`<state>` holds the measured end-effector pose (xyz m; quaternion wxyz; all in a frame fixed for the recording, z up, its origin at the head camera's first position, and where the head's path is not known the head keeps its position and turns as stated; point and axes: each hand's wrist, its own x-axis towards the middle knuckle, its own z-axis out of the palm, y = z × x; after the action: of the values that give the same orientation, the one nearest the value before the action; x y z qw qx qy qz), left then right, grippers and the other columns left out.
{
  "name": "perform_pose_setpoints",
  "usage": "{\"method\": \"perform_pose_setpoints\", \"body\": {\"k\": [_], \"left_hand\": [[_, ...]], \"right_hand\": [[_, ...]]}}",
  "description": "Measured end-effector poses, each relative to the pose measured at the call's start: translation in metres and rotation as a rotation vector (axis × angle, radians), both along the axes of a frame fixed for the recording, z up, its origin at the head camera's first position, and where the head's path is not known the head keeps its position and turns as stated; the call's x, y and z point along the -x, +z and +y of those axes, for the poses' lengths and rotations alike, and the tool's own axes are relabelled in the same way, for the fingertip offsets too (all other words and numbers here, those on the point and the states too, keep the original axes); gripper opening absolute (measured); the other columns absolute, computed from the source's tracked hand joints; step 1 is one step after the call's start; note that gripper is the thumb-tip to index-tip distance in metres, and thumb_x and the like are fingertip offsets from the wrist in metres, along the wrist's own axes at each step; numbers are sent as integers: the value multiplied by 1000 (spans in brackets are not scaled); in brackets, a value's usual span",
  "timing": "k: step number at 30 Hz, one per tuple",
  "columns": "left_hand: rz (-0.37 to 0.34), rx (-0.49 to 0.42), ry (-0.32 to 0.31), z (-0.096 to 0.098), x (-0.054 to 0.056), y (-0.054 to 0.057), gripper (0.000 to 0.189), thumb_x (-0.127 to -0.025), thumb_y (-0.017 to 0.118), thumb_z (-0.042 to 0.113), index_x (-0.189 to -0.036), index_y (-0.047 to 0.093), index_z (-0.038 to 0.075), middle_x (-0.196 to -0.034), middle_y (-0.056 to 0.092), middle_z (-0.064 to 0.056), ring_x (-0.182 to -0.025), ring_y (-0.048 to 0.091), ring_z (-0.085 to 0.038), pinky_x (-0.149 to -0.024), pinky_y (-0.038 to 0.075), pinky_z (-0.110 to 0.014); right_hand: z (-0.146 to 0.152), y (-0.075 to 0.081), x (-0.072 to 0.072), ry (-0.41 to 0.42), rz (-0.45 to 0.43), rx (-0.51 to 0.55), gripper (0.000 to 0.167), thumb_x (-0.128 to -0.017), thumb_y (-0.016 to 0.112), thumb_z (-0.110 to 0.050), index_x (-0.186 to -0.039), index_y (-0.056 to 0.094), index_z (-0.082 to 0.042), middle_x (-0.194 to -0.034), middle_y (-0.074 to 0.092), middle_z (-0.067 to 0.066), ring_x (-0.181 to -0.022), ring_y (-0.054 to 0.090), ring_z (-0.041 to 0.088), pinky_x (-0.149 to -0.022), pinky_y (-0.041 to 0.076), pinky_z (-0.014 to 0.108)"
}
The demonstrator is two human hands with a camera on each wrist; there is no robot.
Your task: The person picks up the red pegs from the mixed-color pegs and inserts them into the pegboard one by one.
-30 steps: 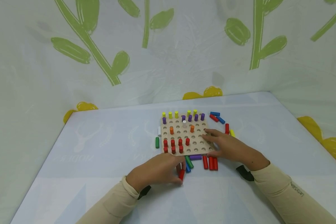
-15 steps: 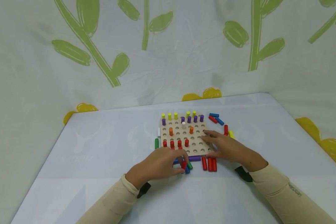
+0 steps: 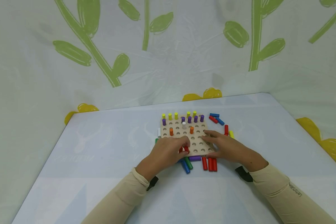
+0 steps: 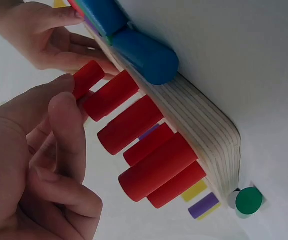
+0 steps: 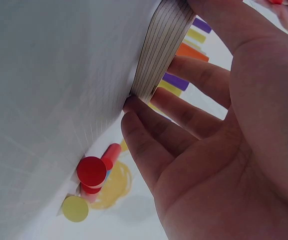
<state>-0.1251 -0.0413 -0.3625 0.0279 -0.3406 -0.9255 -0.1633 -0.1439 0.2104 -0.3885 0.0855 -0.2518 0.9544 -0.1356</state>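
My left hand is over the near edge of a wooden pegboard. Thumb and fingertip pinch a red peg, which stands at the end of a row of red pegs in the left wrist view. Whether its lower end is in a hole cannot be seen. On the board's right side rests my right hand, its fingers fairly straight and its thumb by the near edge; the right wrist view shows the fingers against the board's side. Yellow, purple, orange and white pegs stand farther back on the board.
Loose pegs lie around the board: a blue peg, a green peg, a purple peg and several red pegs in front. To the right are a yellow peg and more red and blue ones. A white peg lies left.
My left hand has carried the red peg from the table in front, up and forward to the board's front row. My right hand has stayed at the board's right side.
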Motion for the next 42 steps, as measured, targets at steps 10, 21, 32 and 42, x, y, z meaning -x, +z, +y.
{"method": "perform_pose_setpoints", "body": {"k": [10,21,32,42], "left_hand": [[13,32,17,2,3,-4,21,-88,77,30,-102,66,20,-69,63,8,-56,49,-6,-50,36,-16],[56,50,-2,4,5,-8,19,-89,76,30,-101,67,18,-71,67,6,-56,49,-5,-49,37,-14],[104,78,-6,6,6,-10,20,-90,75,32,-104,72,19,-77,73,6,-57,53,-4,-49,38,-14],[148,68,-24,5,6,-11,20,-90,75,30,-107,74,19,-87,77,5,-58,56,-4,-49,37,-12]], "right_hand": [[-2,-1,0,-5,-1,-1,75,-83,81,-40,-146,52,-12,-155,42,16,-135,51,38,-100,52,46],[0,0,1,8,11,-3,74,-83,80,-39,-146,52,-11,-155,42,17,-135,51,38,-100,52,46],[0,2,0,5,4,-5,74,-84,80,-40,-146,52,-11,-155,42,17,-135,51,39,-99,53,46],[0,0,1,-2,-3,-9,74,-84,79,-42,-146,52,-12,-155,42,16,-134,51,38,-100,52,46]]}}
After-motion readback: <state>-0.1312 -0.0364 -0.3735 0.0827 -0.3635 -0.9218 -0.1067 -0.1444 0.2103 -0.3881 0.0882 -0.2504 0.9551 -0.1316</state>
